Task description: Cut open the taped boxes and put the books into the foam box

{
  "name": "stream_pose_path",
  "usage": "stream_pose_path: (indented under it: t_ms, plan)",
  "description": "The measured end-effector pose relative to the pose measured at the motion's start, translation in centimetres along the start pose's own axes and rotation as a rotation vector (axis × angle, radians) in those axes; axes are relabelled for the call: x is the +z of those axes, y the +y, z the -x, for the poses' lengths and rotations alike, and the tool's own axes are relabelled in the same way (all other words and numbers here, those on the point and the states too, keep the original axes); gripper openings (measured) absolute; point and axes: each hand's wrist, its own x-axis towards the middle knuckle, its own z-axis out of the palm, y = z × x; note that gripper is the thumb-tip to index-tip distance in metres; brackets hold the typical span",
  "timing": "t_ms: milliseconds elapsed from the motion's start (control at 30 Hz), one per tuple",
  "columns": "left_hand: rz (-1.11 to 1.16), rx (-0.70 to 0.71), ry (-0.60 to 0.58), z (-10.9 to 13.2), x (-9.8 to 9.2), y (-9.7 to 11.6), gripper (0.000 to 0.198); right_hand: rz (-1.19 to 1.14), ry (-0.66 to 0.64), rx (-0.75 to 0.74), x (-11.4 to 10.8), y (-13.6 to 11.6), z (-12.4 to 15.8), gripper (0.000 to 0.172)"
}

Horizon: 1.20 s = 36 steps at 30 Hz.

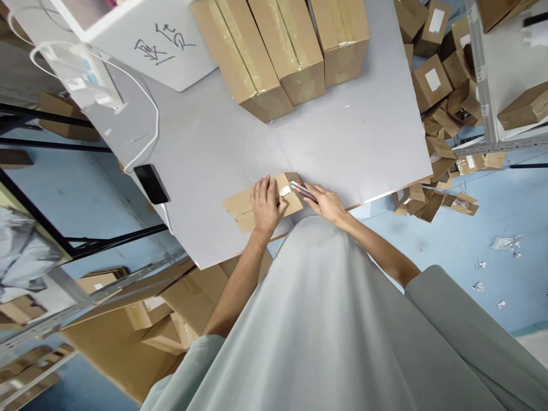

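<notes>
A small flat cardboard box [240, 204] lies near the front edge of the white table [205, 142]. My left hand [265, 204] rests flat on top of it, fingers spread, pressing it down by a white label [286, 190]. My right hand [327, 202] is closed round a red and silver utility knife [303, 192], whose tip sits at the box's right end next to the label.
Three long taped cartons [278, 51] stand at the back of the table. A black phone [151, 184] on a white cable lies at the left edge. A white board with handwriting [158, 48] sits back left. Many small boxes [440, 85] are heaped on the blue floor at right.
</notes>
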Motion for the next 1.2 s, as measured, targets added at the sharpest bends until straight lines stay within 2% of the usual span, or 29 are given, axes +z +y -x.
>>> stream_pose_path:
  t_ms: [133, 233, 433, 567, 667, 800, 900, 1033, 1200]
  plan:
    - [-0.005, -0.009, -0.008, 0.0, 0.1, 0.0, 0.070, 0.041, -0.058, -0.084, -1.5, 0.9, 0.0, 0.057]
    - [-0.028, -0.004, 0.016, 0.2, 0.2, 0.1, 0.070, 0.028, -0.087, -0.118, -1.5, 1.7, 0.8, 0.056]
    - [-0.026, -0.020, 0.022, 1.1, 0.3, 0.5, 0.071, -0.051, -0.081, -0.087, -0.3, 2.8, 3.0, 0.056]
    - [-0.007, -0.027, -0.020, -0.1, -0.3, 0.7, 0.073, -0.082, -0.093, -0.047, 0.3, 3.6, 4.7, 0.053]
    - [0.002, 0.008, -0.061, -1.1, -1.5, 0.9, 0.069, -0.187, -0.026, 0.046, 1.0, 4.3, 5.6, 0.050]
    - [-0.008, 0.065, -0.088, -0.7, -3.5, 1.4, 0.044, -0.355, 0.098, 0.107, 2.2, 4.5, 5.3, 0.046]
    - [-0.077, 0.080, -0.093, 0.7, -4.3, 1.9, 0.026, -0.395, 0.125, 0.094, 2.5, 4.1, 4.5, 0.046]
    - [-0.150, 0.088, -0.104, 1.9, -4.1, 2.5, 0.029, -0.415, 0.109, 0.063, 2.4, 3.4, 3.6, 0.048]
    - [-0.167, 0.006, -0.135, 2.4, -3.4, 2.8, 0.042, -0.422, 0.094, 0.038, 2.3, 2.9, 3.1, 0.049]
